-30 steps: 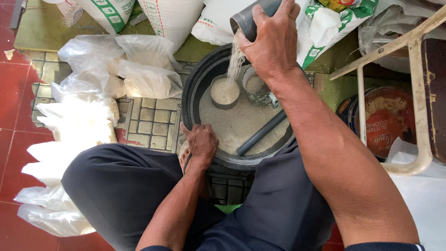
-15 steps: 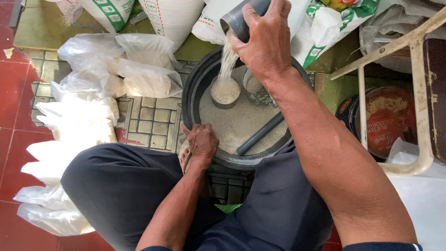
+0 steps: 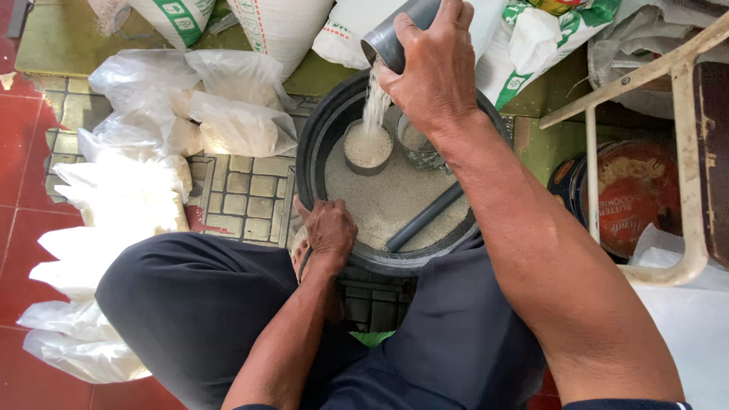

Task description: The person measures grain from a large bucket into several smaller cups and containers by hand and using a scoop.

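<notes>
My right hand (image 3: 437, 72) grips a grey tube-shaped scoop (image 3: 395, 34), tilted mouth-down over a black basin (image 3: 315, 148). White rice (image 3: 373, 102) streams from the scoop into a small round tin (image 3: 367, 148) that stands in the rice filling the basin. A second tin (image 3: 414, 143) sits right of it, partly hidden by my wrist. A grey pipe piece (image 3: 425, 216) lies slanted on the rice. My left hand (image 3: 328, 228) rests on the basin's near rim, fingers curled over the edge.
Several filled clear plastic bags (image 3: 220, 114) lie on the tiled floor to the left. Large woven sacks (image 3: 281, 23) stand behind the basin. A round red biscuit tin (image 3: 634, 201) and a pale wooden chair frame (image 3: 687, 175) are at the right. My dark-trousered legs flank the basin.
The scoop has tipped a little further and the rice stream now falls steadily; the small tin is fuller. My left hand has stayed on the rim.
</notes>
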